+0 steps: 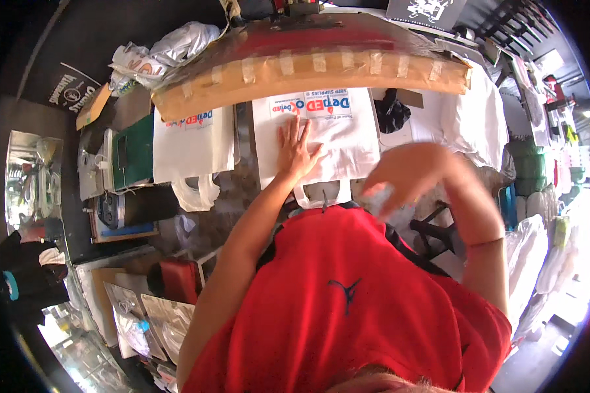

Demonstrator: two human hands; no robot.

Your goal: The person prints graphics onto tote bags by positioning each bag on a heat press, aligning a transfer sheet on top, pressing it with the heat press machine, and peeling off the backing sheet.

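A white cloth tote bag point(351, 147) lies flat before me, its handle loop hanging toward my body. Blue and red print runs across its far part. My left hand point(297, 154) rests on the bag with fingers spread, the fingertips close to the print. Smeared by motion, my right hand point(410, 173) hovers by the bag's near right corner; whether it holds anything is unclear. Raised above the far end of the bag is a screen-printing frame point(334, 63) with a wooden edge and strips of tape along it.
Another printed white bag point(193, 154) lies at the left, handles hanging down. Beyond it is a green board point(133, 154). White cloth point(478, 114) is piled at the right, near a crumpled black plastic bag point(392, 111). A dark stool-like frame point(436, 229) stands below my right arm.
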